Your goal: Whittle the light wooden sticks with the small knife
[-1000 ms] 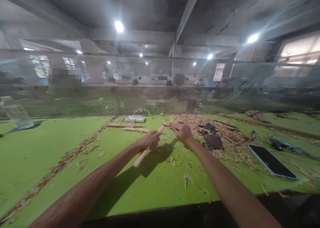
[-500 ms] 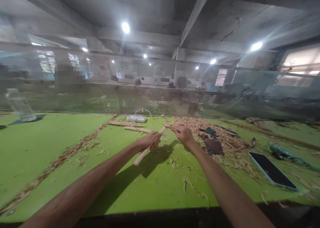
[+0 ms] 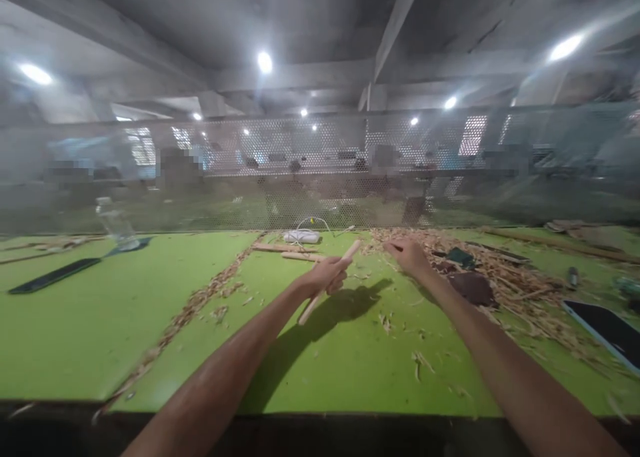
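Observation:
My left hand [image 3: 327,275] is wrapped round a pale wooden stick [image 3: 352,249], held at a slant above the green table [image 3: 350,363]. The stick's upper end points away to the right and its lower end toward me. To the right of that end, apart from it, is my right hand [image 3: 409,257]. Its fingers are closed in a pinch at the edge of the wood shavings [image 3: 520,290]; whatever they hold is too small to make out. Behind my left hand lie two more wooden sticks [image 3: 285,248], [image 3: 300,257].
A white power strip [image 3: 301,236] with a cable lies near the perforated screen [image 3: 330,203]. Dark sandpaper-like pieces [image 3: 473,288] lie in the shavings. A phone [image 3: 607,333] is at right; a bottle [image 3: 117,227] and another dark phone-like slab [image 3: 55,275] are at left.
My right hand has moved away from the stick's upper end, to the right. My left hand still grips the stick. The view has turned left, bringing the dark slab into sight.

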The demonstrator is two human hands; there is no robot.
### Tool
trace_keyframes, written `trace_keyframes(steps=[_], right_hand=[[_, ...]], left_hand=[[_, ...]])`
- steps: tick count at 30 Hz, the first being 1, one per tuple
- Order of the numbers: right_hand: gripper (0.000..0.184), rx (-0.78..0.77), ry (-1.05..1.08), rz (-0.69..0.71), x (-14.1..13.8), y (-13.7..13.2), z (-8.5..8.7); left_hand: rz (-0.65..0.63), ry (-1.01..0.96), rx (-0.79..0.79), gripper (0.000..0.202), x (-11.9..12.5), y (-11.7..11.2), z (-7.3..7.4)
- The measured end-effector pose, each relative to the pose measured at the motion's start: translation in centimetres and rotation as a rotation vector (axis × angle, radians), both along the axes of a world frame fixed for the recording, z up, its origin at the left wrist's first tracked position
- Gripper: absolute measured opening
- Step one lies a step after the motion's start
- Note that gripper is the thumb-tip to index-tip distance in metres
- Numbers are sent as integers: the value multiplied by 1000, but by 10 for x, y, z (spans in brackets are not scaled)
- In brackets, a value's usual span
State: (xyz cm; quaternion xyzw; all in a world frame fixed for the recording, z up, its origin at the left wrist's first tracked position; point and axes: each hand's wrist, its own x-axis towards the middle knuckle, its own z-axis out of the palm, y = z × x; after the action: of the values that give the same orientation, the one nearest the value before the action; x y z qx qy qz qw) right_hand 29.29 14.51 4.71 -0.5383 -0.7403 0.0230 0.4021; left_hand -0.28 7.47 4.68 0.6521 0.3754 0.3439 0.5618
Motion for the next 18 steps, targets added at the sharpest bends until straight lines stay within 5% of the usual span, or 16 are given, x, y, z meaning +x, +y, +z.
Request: trace_keyframes(steps=[7, 13, 18], right_hand=[[25, -51, 126, 190, -7, -11, 0], [46, -71, 95, 341, -25, -27, 5], [32, -65, 15, 459, -46, -37, -1]], left_hand=[[-81, -41, -55, 39, -1, 0, -9], [-52, -73, -96, 40, 3, -1, -15], [-62, -203, -166, 40, 7, 3, -19]])
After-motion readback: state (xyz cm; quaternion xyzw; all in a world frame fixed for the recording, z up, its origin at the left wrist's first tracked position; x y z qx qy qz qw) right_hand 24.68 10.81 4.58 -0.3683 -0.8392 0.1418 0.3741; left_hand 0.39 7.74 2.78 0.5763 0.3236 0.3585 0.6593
